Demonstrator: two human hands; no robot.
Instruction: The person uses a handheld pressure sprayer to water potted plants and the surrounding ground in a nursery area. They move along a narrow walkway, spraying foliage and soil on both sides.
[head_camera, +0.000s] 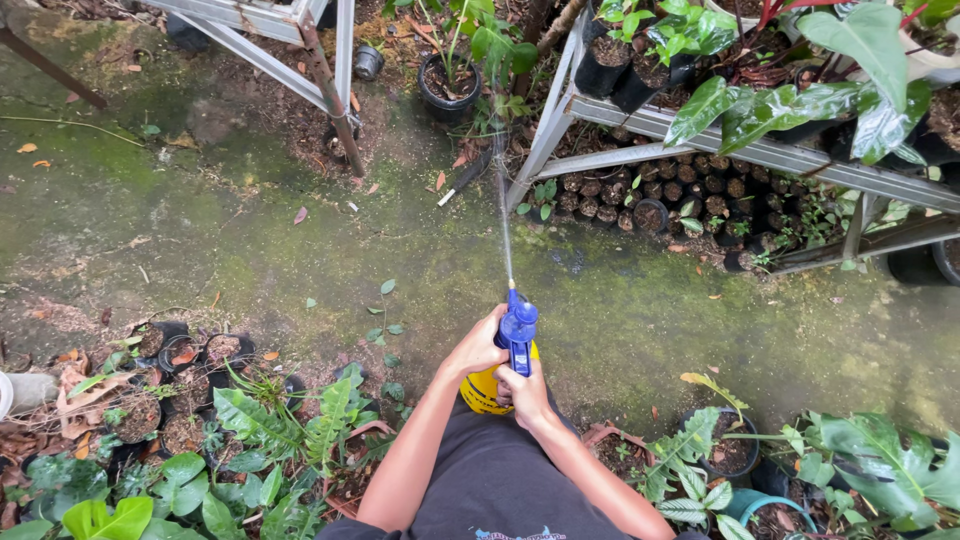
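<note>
Spraying step: both hands grip yellow spray bottle (487, 392) w/ blue head; left hand (477, 346), right hand (524, 393). Jet hits far potted plant (452, 75), probably. Next: keep aim steady.

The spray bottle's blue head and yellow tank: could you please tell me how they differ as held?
The blue head sits on top, largely in view; the yellow tank sits below, mostly hidden. The head sends out a thin water jet; the tank does not. The left hand and right hand grip the bottle.
</note>
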